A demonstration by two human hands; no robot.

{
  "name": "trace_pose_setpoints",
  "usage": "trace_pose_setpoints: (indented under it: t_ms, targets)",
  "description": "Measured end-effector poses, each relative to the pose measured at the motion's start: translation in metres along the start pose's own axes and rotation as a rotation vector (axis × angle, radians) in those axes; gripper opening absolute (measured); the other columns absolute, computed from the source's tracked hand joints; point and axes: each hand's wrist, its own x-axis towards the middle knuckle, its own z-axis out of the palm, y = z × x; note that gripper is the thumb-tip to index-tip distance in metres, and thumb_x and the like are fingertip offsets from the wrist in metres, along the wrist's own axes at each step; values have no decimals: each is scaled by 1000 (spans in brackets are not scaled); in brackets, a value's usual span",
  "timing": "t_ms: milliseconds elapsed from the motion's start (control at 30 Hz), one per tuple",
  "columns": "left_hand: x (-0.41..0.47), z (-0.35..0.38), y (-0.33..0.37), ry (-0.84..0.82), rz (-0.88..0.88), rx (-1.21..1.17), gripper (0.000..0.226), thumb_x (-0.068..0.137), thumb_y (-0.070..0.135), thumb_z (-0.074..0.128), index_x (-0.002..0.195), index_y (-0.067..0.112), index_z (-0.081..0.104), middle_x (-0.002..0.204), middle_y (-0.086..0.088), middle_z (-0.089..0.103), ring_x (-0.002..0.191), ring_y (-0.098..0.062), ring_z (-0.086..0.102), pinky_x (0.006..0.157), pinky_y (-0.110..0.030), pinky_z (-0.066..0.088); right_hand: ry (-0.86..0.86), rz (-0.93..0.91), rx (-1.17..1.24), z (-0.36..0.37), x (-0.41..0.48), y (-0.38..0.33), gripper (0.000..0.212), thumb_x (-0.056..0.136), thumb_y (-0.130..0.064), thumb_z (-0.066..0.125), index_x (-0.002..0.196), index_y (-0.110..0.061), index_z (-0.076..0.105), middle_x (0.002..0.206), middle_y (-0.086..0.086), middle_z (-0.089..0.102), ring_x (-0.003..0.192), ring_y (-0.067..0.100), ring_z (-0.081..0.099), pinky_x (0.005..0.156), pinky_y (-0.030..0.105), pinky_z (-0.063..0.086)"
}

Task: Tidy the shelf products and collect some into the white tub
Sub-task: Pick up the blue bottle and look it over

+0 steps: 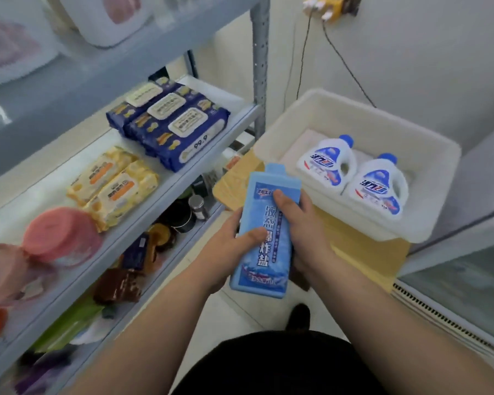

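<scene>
Head view: the person is holding a tall blue bottle [264, 232] in both hands in front of the body, near the middle of the scene. It is tilting with its cap pointing far and slightly right, toward the white tub [388, 121]. The left hand [226, 249] is gripping the bottle's left side, its thumb lying across the label and its fingers curling behind. The right hand [303, 226] is gripping the right side higher up, its thumb pressing on the upper label and its fingers wrapping behind. The bottle is outside the tub, just near and left of its corner.

The tub is sitting on a cardboard box [362, 252] to the right of the shelf [234, 115]. Two white detergent bottles with blue caps are lying side by side in the tub, one to the left [327, 163] and one to the right [378, 189], and they are touching or nearly touching.

On the shelf to the left, dark blue wipe packs [177, 129] are lying in a stack at the far end. Two yellow wipe packs [114, 183] are lying nearer, and pink round lids [60, 235] are sitting nearest, blurred. The lower shelf is carrying brown packs [117, 286] and dark jars, too blurred to name. Thin cables [345, 61] are hanging down the far wall.
</scene>
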Motion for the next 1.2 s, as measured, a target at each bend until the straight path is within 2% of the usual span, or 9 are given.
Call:
trace_pose_setpoints:
  t_ms: [100,300,400,533,733,800,933,1033,1200]
  targets:
    - [44,34,21,-9,-2,17,51,86,28,74,132,23,54,114,-10,75,96,-32,75,78,-42,61,16,-4,34,-31,38,-30,42,97,-22,67,134,-10,52,105,15,76,84,29,76,66,39,62]
    - [117,77,47,49,22,14,58,76,36,76,129,20,59,113,-15,74,96,-37,73,84,-50,60,-34,-27,1,-79,104,-72,52,84,-26,64,134,-20,53,121,21,69,99,36,72,85,55,60]
    - [152,83,59,125,21,31,66,77,41,79,135,22,54,110,-10,76,94,-32,76,83,-51,61,-67,52,-65,-96,129,-75,60,84,-34,67,142,-30,50,125,10,71,109,35,71,94,61,55]
    - [196,74,77,115,37,186,55,94,32,70,142,28,43,110,-2,74,86,-21,77,70,-38,61,-62,121,-130,-101,151,-71,37,97,-33,65,132,-37,55,115,-4,76,103,22,75,78,42,59]
    - [280,58,97,-6,-49,294,40,98,37,64,134,24,54,106,-3,76,90,-25,76,83,-51,61,104,156,-114,-95,210,-84,30,99,-32,64,129,-33,61,116,-1,76,103,23,75,75,42,60]
    - [308,57,107,-32,-74,344,48,90,46,63,133,25,56,105,-1,76,89,-22,76,85,-51,60,189,181,-121,-90,234,-92,27,98,-35,64,125,-32,63,112,-2,77,98,22,76,77,44,61]
    - [368,53,118,-95,-112,442,27,90,37,61,116,36,61,109,1,74,93,-18,74,90,-46,59,348,252,-125,-84,289,-96,28,96,-38,65,122,-27,63,108,-1,77,94,25,76,80,47,59]
    - [406,54,120,-113,-102,493,16,101,23,53,104,37,60,102,5,72,88,-13,72,76,-31,58,423,299,-153,-84,328,-94,40,89,-47,64,123,-26,63,108,-1,77,92,23,77,82,46,62]
    - [452,57,111,-135,-81,638,17,104,29,48,117,31,59,106,5,70,93,-15,69,79,-33,56,496,344,-323,-94,371,-87,52,74,-61,56,116,-32,67,101,-6,77,92,20,75,89,49,60]
